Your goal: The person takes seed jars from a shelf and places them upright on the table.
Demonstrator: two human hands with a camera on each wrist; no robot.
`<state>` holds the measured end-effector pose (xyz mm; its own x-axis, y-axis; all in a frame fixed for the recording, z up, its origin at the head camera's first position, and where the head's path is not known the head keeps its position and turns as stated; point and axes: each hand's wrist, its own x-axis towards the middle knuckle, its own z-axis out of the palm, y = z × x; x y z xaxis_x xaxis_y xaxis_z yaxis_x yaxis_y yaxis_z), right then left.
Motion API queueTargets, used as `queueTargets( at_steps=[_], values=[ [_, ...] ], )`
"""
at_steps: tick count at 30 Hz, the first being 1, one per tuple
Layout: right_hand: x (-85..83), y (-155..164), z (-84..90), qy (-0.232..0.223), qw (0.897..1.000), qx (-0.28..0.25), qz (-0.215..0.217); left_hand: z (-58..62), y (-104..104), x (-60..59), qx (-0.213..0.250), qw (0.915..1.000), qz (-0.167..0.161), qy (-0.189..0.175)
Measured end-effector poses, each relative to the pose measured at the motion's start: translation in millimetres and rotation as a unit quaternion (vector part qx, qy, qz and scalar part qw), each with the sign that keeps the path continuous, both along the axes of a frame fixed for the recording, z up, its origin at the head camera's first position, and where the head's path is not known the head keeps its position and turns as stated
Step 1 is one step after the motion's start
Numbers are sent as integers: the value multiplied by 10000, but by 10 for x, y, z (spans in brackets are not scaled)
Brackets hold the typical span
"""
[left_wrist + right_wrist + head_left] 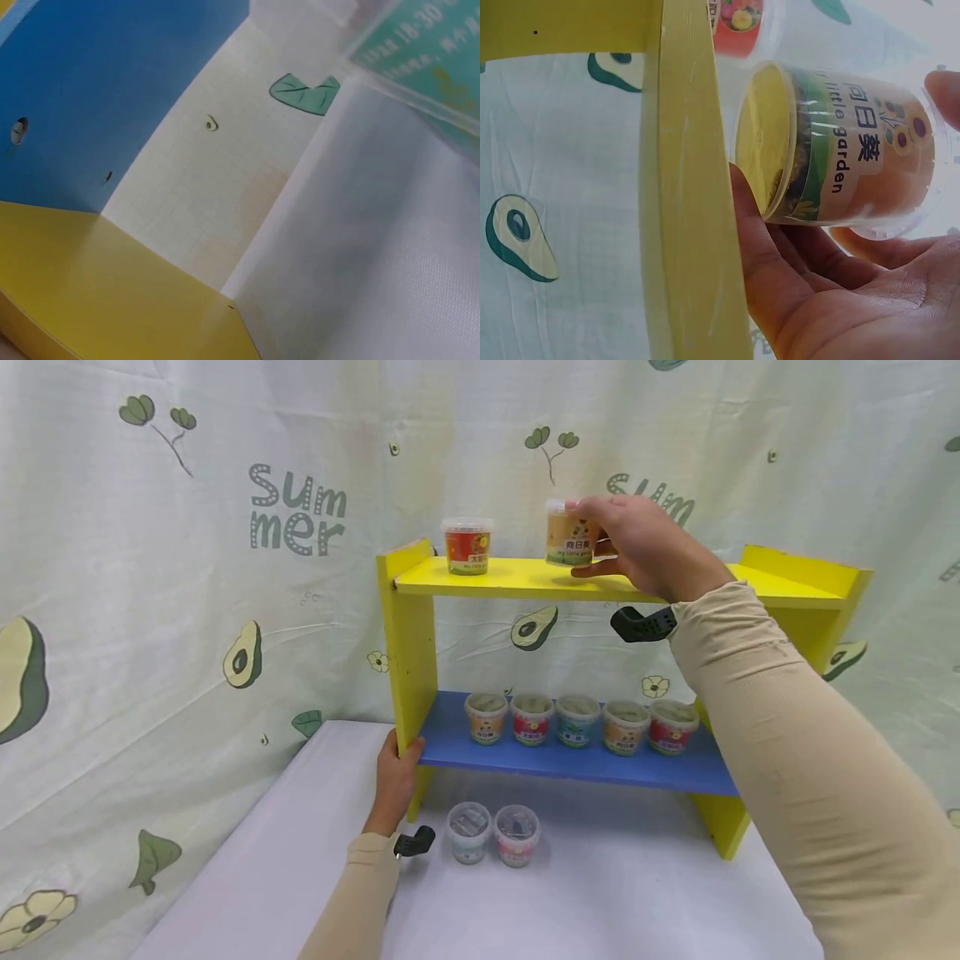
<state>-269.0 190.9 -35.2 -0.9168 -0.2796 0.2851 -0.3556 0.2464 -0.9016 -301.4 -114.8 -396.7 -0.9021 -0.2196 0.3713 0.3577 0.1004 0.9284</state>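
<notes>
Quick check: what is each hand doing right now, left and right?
Left hand: grips the yellow shelf leg near the blue shelf.
Right hand: grip closed around the orange cup on the yellow top shelf.

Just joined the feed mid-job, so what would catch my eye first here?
The bright yellow shelf unit with its blue lower board stands out against the avocado-print cloth. The right hand grips an orange cup on the top board beside a red cup, while the left hand holds the unit's left post.
</notes>
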Motion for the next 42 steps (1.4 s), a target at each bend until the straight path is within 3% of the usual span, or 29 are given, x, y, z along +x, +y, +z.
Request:
queueTargets(
  at_steps=[8, 17, 21, 31, 42],
  values=[
    [96, 122, -88, 233, 9996, -21, 163, -60, -42, -40, 12, 10000, 72, -56],
    [229, 280, -138, 432, 9990, 141, -54, -62, -9, -50, 24, 9999, 73, 101],
    [281, 308, -172, 545, 9984, 65, 107, -84, -10, -31, 36, 9999, 117, 48],
    [431, 478, -217, 578, 9943, -678, 579, -74, -6, -39, -8, 9999, 119, 116],
    [587, 578, -274, 724, 9918, -623, 846, -36, -3, -39, 51, 9999, 71, 69]
  ],
)
